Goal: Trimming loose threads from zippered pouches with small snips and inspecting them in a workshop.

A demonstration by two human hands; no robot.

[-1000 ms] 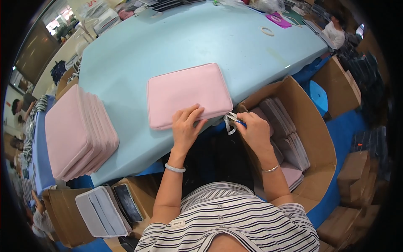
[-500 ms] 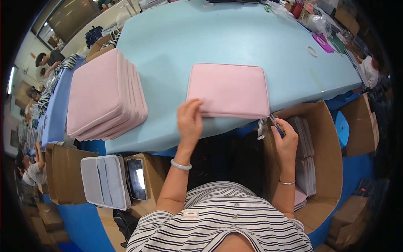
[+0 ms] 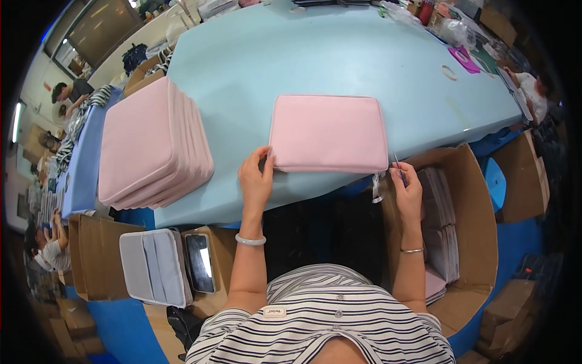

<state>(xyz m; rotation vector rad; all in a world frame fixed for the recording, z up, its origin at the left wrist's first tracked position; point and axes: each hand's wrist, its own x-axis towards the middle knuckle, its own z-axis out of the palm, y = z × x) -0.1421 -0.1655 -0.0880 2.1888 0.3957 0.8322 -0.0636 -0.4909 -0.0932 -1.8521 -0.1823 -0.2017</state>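
Observation:
A pink zip case (image 3: 327, 133) lies flat near the front edge of the light blue table. My left hand (image 3: 256, 179) is at its lower left corner, thumb and fingers closed on the edge there. Just off the lower right corner, my right hand (image 3: 407, 185) grips small thread snips (image 3: 397, 160), their thin metal point sticking up past the fingers; most of the tool is hidden in the hand. A pale strip (image 3: 377, 189) hangs below that corner, beside the right hand.
Several pink cases are stacked (image 3: 142, 142) on the table's left. A cardboard box (image 3: 470, 242) with grey and pink cases stands at my right. At lower left, a grey case (image 3: 154, 267) and a phone (image 3: 200, 262) rest on cardboard. A tape roll (image 3: 448, 73) lies far right.
My left hand has moved slightly left, from the case's lower face to its corner. My right hand has shifted a little, and the snips' point now stands more upright.

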